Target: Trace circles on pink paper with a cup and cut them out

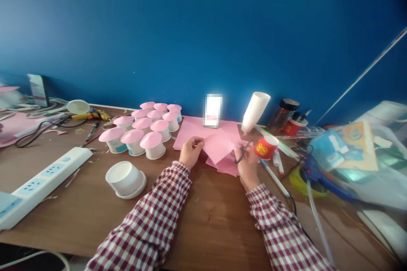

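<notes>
Between my hands is a piece of pink paper [218, 147], held up over more pink sheets [187, 132] lying on the table. My left hand [190, 151] pinches its left edge between thumb and fingers. At the paper's right side, my right hand [247, 163] is closed round dark-handled scissors [242, 152]; their blades are hard to make out. To the left stand several upturned paper cups with pink paper caps [152, 140]. Nearer to me, white paper cups [122, 178] without a pink cap rest upside down.
Behind the paper a phone [212, 111] leans against the blue wall. A leaning stack of white cups [256, 110], a red cup [266, 147] and a blue glue gun [327, 180] are on the right. A white power strip [47, 182] lies at left.
</notes>
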A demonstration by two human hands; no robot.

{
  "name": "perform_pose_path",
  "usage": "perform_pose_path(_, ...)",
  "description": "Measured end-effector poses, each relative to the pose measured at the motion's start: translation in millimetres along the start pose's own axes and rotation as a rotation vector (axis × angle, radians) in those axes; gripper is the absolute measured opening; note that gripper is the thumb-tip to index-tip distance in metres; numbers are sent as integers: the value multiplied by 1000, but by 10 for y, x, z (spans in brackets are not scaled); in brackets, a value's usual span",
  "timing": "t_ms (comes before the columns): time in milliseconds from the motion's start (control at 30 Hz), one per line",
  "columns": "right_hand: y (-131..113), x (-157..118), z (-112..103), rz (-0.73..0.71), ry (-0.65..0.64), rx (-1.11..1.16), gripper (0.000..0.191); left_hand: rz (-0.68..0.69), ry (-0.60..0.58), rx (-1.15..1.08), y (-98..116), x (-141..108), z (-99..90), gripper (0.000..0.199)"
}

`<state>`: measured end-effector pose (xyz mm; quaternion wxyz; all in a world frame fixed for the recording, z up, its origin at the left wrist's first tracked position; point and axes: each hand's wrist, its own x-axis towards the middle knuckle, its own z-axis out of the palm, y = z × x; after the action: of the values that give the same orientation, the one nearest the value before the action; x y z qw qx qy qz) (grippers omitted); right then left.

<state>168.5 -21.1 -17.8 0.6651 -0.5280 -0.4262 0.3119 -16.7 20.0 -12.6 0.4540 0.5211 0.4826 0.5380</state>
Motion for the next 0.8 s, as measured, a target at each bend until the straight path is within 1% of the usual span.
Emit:
perform_pose_path(100, -1, 2, -6, -19, -13, -4, 34, -10, -9, 6, 2, -16, 13, 17)
perform_pose_path(167, 2, 2, -10, -29, -15, -12, 34, -36, -14, -37, -1, -26, 31, 19)
perform_pose_path(367, 8, -8, -5, -33, 9, -41, 36, -200, -74, -364, 64, -84, 120, 31)
perform_pose_path(433, 3, -14, 1, -34, 8, -39, 36, -235, -129, -458, 105, -115, 145, 33)
perform_pose_path(567, -17, -24, 9, -32, 13, -41, 36, -289, -249, -603, 142, -175, 184, 28)
perform_pose_path(667, -25, -27, 7, -35, 16, -51, 35, -336, -264, -645, 128, -206, 214, 31)
perform_pose_path(800, -7, -26, 1, -30, 8, -52, 35, -359, -273, -611, 116, -245, 251, 37)
